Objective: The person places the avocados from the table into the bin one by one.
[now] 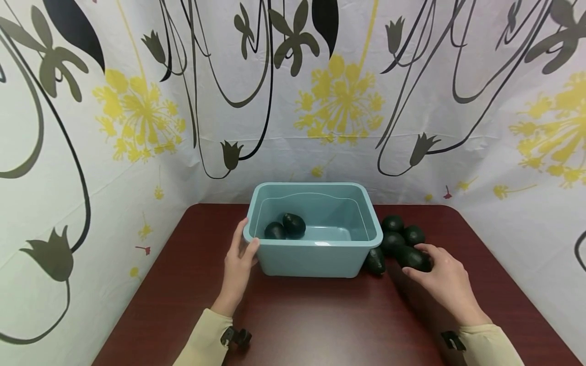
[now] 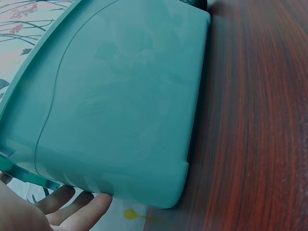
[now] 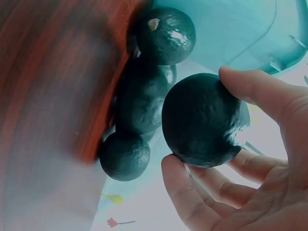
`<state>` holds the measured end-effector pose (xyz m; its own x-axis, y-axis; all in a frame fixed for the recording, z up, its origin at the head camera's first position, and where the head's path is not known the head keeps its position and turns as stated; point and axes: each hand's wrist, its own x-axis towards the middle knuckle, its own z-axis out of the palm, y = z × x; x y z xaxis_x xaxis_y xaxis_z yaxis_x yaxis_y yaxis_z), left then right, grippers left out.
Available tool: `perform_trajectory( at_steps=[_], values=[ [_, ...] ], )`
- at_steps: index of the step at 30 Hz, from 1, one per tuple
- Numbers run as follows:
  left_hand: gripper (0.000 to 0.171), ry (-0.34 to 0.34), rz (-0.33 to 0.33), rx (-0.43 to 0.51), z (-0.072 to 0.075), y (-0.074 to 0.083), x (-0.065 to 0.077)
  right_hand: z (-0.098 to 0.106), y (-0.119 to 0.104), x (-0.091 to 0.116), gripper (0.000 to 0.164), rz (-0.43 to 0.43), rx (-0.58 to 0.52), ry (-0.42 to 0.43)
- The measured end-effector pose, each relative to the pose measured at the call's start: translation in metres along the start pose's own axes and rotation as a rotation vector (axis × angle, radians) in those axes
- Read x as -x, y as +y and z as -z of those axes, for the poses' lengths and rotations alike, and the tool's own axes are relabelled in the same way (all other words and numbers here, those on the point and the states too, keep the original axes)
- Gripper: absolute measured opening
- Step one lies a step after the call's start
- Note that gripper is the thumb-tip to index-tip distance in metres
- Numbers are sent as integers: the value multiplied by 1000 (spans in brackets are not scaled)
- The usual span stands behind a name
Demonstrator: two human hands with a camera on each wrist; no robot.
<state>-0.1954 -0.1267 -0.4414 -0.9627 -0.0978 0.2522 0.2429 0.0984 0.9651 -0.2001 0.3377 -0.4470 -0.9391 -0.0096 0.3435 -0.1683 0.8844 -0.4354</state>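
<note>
My left hand [image 1: 239,262] grips the left end of a light blue plastic bin [image 1: 311,260], thumb at the front corner of the rim and fingers along the outer side. In the left wrist view its fingertips [image 2: 98,204] lie against the bin's wall. Inside the bin are two dark green avocados, one round avocado [image 1: 274,231] and one longer avocado [image 1: 294,224] side by side. My right hand [image 1: 446,279] holds an avocado [image 3: 204,120] between thumb and fingers, close by a group of avocados [image 1: 392,243] to the right of the bin.
One avocado [image 1: 375,262] lies right against the bin's front right corner. Everything stands on a dark red wooden table [image 1: 311,325]. A white cloth [image 1: 316,117] with yellow and grey flowers hangs behind and at both sides.
</note>
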Motion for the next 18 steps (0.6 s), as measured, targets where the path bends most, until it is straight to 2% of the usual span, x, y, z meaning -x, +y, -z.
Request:
perform_trajectory(
  at_steps=[18],
  values=[
    [65, -6, -9, -11, 2, 3, 1, 11, -8, 2, 71, 24, -18, 55]
  ],
)
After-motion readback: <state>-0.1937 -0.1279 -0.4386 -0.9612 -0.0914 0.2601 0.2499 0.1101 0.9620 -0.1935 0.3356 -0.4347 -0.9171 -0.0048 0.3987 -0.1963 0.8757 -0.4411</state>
